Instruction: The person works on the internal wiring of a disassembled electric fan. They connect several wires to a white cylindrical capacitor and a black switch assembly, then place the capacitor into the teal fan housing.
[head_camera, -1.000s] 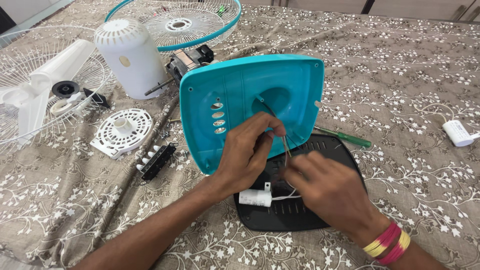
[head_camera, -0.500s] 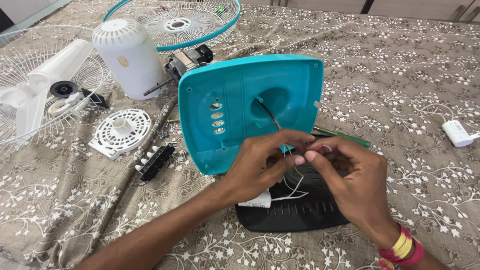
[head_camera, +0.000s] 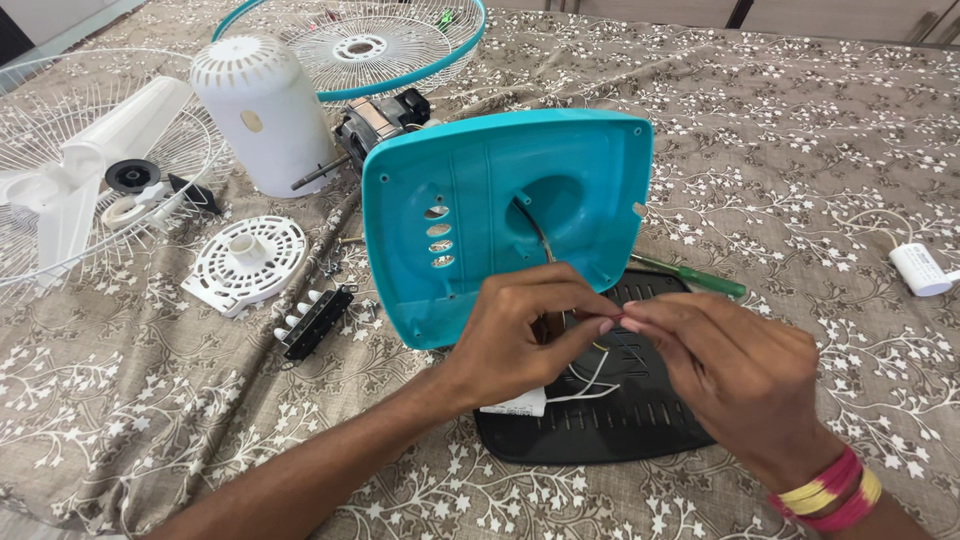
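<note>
Barely moved since before, your left hand (head_camera: 525, 335) and right hand (head_camera: 735, 375) pinch thin white wires (head_camera: 590, 380) before the upturned teal base shell (head_camera: 500, 215), over a slotted black plate (head_camera: 600, 425).

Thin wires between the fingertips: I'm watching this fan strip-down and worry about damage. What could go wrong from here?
The left hand and right hand pinch thin wires that run up into the teal base shell; a hard tug might strain or snap them. The shell stands tilted on edge on the black bottom plate, so a pull could tip it. The small screws lying loose on the patterned cloth could easily be lost.
</note>
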